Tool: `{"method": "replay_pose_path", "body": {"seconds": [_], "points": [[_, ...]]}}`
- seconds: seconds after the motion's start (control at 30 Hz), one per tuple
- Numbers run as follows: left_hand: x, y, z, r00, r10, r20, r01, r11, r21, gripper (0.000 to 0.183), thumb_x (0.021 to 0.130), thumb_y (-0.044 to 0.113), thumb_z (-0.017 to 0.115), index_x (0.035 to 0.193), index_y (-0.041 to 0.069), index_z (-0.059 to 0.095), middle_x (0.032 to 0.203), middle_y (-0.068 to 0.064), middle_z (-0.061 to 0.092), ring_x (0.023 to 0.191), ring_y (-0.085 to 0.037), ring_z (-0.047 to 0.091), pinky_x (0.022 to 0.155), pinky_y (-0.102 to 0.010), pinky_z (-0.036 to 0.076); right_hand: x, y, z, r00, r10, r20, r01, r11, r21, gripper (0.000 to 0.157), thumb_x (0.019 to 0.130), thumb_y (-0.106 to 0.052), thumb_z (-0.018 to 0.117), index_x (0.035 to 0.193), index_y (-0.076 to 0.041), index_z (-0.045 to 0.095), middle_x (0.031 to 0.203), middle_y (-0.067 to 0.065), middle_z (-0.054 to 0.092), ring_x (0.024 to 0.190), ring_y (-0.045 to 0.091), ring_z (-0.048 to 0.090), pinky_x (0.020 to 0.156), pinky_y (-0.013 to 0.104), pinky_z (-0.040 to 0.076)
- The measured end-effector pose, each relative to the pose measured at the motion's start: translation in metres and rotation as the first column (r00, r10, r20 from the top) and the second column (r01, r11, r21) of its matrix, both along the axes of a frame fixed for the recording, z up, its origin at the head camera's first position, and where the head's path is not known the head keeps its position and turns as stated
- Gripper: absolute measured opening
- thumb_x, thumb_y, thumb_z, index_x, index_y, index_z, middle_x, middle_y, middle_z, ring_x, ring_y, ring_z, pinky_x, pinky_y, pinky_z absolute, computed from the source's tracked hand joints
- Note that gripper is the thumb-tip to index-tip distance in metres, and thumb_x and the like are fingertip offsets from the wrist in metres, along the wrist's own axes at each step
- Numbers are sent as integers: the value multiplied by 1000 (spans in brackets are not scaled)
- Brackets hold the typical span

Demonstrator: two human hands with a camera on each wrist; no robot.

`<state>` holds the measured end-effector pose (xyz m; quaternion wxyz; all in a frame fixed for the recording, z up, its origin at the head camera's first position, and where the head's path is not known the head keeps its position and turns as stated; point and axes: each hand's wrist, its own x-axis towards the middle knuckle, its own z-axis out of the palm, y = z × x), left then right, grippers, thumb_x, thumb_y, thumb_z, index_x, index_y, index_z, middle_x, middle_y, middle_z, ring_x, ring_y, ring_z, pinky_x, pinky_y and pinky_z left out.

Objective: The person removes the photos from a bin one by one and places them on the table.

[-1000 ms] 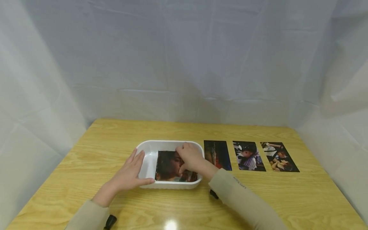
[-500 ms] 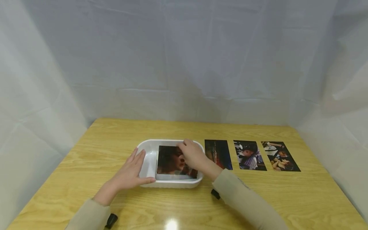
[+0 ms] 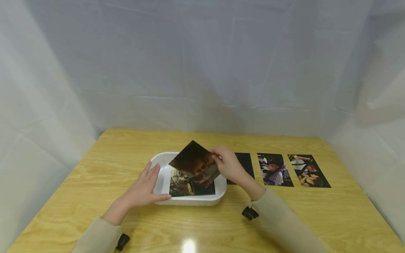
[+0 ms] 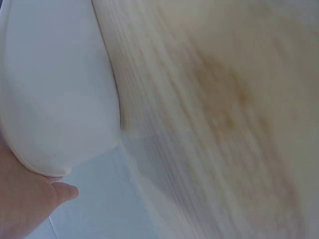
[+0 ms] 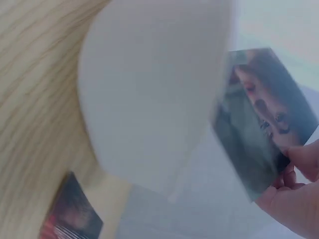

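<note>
A photo print (image 3: 193, 160) of a face is pinched at its right corner by my right hand (image 3: 230, 165), tilted above a white plastic tub (image 3: 196, 202). The right wrist view also shows the print (image 5: 269, 109), with thumb and fingers on its edge. Inside the tub lies another photo (image 3: 181, 186), partly covered by the raised one. My left hand (image 3: 140, 189) rests on the tub's left side with fingers spread and straight, thumb along the front rim. In the left wrist view, part of that hand (image 4: 25, 194) touches the tub's rim.
To the tub's right, three photos lie in a row on the wooden table: a dark one (image 3: 243, 165) partly behind my right hand, a middle one (image 3: 274, 170) and a far-right one (image 3: 309, 171). White sheeting (image 3: 202, 70) hangs behind and at both sides.
My right hand has lifted the face photo off the bottom of the tub, moving right and turning it cornerwise. Another photo beneath has come into sight. The left hand has stayed in place.
</note>
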<state>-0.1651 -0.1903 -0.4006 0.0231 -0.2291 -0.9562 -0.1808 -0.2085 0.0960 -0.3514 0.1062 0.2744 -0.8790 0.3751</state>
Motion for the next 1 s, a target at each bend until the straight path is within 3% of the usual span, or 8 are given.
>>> {"method": "replay_pose_path", "body": {"seconds": [0.17, 0.33, 0.47, 0.6, 0.87, 0.93, 1.0], "points": [[0, 0, 0, 1000, 3, 9, -3, 1000, -7, 109, 69, 63, 58, 133, -15, 18, 140, -27, 18, 130, -40, 0, 103, -51, 7, 11, 26, 12, 996, -1, 85, 17, 983, -185, 14, 88, -3, 51, 99, 0, 59, 84, 6, 58, 74, 17, 53, 63, 31, 46], [-1, 0, -2, 1000, 7, 23, -7, 1000, -17, 109, 69, 64, 57, 134, -14, 17, 140, -26, 17, 130, -39, -2, 104, -50, 6, 26, 59, 17, 968, -36, 250, 100, 963, -250, 13, 88, -8, 53, 98, 0, 57, 86, 8, 57, 75, 18, 53, 63, 30, 45], [-1, 0, -1, 1000, 7, 27, -7, 1000, -19, 109, 70, 65, 56, 134, -14, 16, 141, -26, 16, 130, -38, -3, 104, -50, 6, 40, 88, 13, 928, -82, 363, 176, 956, -236, 17, 88, -13, 55, 98, 1, 57, 86, 8, 58, 74, 17, 53, 63, 29, 47], [0, 1, 0, 1000, 6, 20, -6, 1000, -27, 109, 70, 65, 55, 134, -14, 17, 140, -26, 16, 130, -40, -1, 104, -50, 6, 52, 112, 3, 883, -73, 463, 209, 945, -251, 19, 86, -9, 57, 97, 6, 56, 79, 7, 58, 69, 13, 55, 61, 31, 50], [1, 1, 1, 1000, 2, 17, -2, 1000, -30, 108, 71, 65, 54, 134, -14, 17, 140, -26, 17, 129, -41, 0, 104, -50, 6, 72, 140, -27, 764, 8, 645, 181, 957, -226, 15, 85, -2, 56, 91, 10, 52, 73, 3, 56, 65, 12, 56, 60, 33, 53], [0, 1, 1, 1000, 4, 18, -3, 1000, -29, 108, 71, 65, 55, 134, -14, 17, 140, -26, 17, 129, -41, 0, 104, -50, 6, 75, 142, -35, 749, 17, 663, 169, 962, -216, 14, 84, -1, 57, 90, 11, 51, 72, 3, 56, 64, 13, 56, 59, 32, 53], [0, 1, 1, 1000, 6, 16, -5, 999, -32, 108, 71, 65, 55, 134, -14, 17, 140, -26, 17, 130, -40, 0, 104, -50, 7, 78, 144, -42, 749, 15, 662, 153, 969, -196, 16, 83, -1, 58, 90, 11, 51, 72, 4, 56, 63, 14, 57, 57, 32, 53]]}}
